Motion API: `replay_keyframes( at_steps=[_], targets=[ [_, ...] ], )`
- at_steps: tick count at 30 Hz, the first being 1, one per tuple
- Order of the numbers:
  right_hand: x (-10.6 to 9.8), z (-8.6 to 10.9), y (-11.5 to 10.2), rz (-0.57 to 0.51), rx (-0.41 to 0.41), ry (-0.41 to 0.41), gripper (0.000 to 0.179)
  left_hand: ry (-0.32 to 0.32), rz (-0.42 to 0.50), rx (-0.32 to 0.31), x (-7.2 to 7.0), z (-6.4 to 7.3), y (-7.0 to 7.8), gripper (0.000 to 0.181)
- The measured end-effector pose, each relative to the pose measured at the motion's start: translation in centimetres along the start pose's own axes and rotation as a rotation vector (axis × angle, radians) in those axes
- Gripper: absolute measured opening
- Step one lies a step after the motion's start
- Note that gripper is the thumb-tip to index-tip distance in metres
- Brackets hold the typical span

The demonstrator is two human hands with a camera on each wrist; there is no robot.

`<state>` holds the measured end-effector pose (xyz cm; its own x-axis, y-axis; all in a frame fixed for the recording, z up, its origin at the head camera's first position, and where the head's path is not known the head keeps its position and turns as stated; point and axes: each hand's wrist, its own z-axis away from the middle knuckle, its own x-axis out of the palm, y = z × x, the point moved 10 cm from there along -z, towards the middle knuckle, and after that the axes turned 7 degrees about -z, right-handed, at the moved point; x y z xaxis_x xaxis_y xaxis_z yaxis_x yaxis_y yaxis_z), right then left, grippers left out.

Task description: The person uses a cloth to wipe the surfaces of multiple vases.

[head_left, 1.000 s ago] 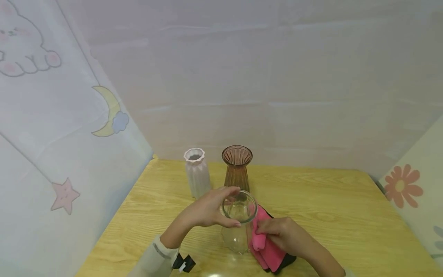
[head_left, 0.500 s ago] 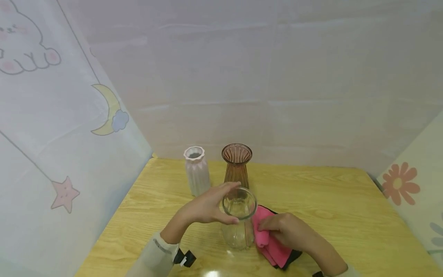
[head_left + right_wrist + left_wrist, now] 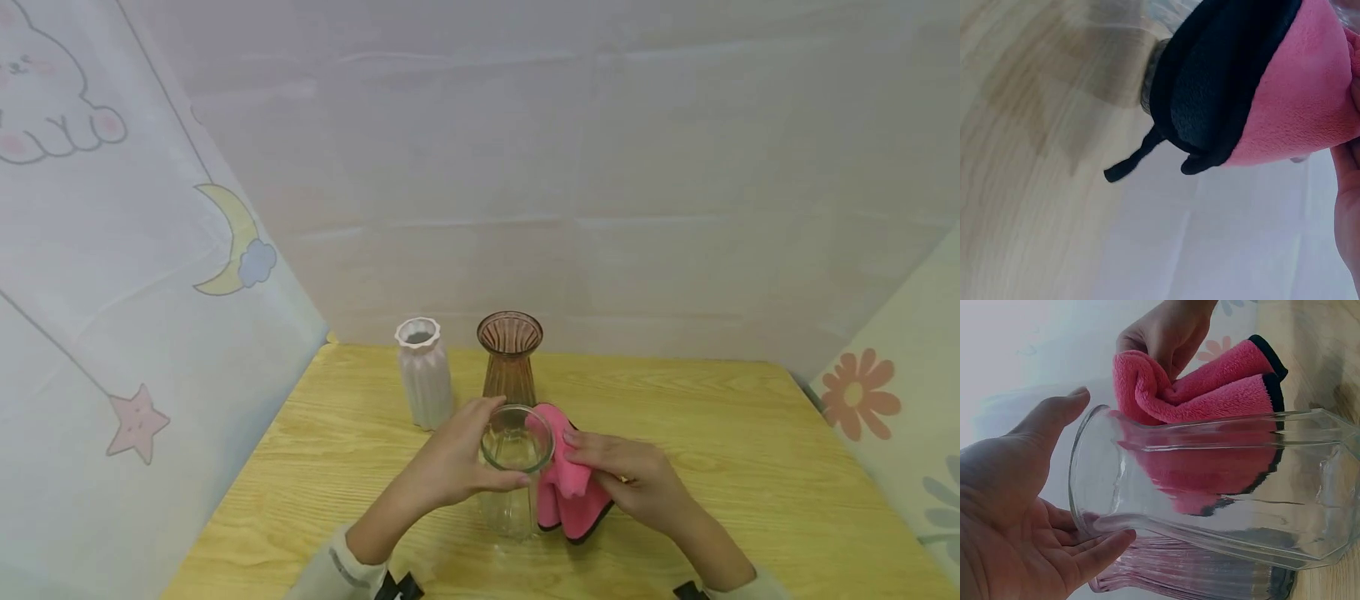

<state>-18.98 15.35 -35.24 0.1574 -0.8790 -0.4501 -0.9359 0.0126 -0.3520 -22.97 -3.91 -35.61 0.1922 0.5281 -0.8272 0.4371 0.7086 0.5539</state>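
Note:
A clear glass vase [image 3: 512,508] stands upright on the table, its round rim facing up. My left hand [image 3: 457,462] holds it near the rim, thumb on the near side and fingers at the far side. In the left wrist view, the vase [image 3: 1210,487] shows ribbed sides. My right hand [image 3: 637,475] grips a pink cloth [image 3: 573,492] with black edging against the vase's right side, close under the rim. The cloth [image 3: 1297,94] shows a dark underside and a small black loop in the right wrist view, where most of the right hand is out of frame.
Behind the glass vase stands a brown ribbed glass vase [image 3: 510,367]. To its left is a pale pink fluted vase [image 3: 426,383]. The wooden table [image 3: 697,417] meets a pale sheet backdrop [image 3: 675,208] at its far edge.
My right hand has shifted the cloth upward along the vase's right side, toward the rim, and its fingers are straighter. The left hand stays at the rim, and the vase has barely moved.

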Motion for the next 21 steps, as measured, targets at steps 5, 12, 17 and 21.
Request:
replay_keyframes(
  at_steps=[5, 12, 17, 21],
  targets=[
    [1.1, 0.0, -0.1, 0.005, -0.026, -0.021, 0.026, 0.026, -0.048, 0.015, 0.3, -0.2, 0.1, 0.103],
    [2.2, 0.2, 0.2, 0.035, -0.003, -0.064, 0.025, 0.016, -0.097, 0.047, 0.3, -0.5, 0.3, 0.099],
    [2.8, 0.6, 0.3, 0.046, -0.014, -0.091, 0.026, -0.032, -0.087, 0.084, 0.4, -0.8, 0.3, 0.095],
    [3.2, 0.8, 0.2, 0.051, -0.022, -0.118, 0.024, -0.075, -0.066, 0.111, 0.4, -0.9, 0.3, 0.092]
  ],
)
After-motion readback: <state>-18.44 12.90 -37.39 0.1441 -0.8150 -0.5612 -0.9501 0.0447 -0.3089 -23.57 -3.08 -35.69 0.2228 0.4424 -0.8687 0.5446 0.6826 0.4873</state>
